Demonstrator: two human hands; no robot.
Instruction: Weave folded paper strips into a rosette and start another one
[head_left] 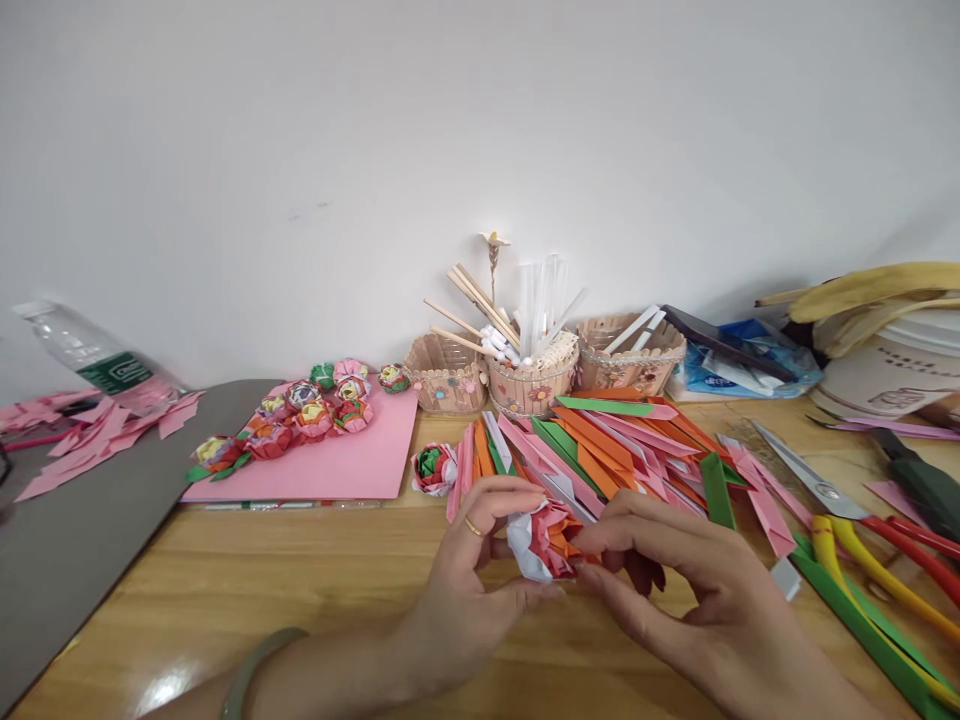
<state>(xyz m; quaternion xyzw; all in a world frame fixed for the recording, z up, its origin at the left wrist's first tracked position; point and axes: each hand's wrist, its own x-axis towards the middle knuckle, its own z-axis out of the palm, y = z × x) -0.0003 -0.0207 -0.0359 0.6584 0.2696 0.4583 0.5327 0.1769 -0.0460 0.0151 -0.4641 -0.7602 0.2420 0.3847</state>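
A folded paper flower (546, 542) with white, pink, red and orange layers is between my two hands, above the wooden table. My left hand (484, 580) grips its left side, the forefinger over the top and the thumb below. On the right, my right hand (667, 570) pinches the flower's orange and red edge between thumb and fingers. Just behind lies a pile of folded paper strips (600, 450) in orange, pink, green and white. A smaller finished flower (433, 468) with a green centre rests left of the pile.
Several paper flowers (304, 410) lie on pink sheets (382, 440) at the left. Three small wooden baskets (446, 375) stand by the wall. Scissors (825, 490) and green strips are at the right. A bottle (97, 350) leans at the far left, near pink strips.
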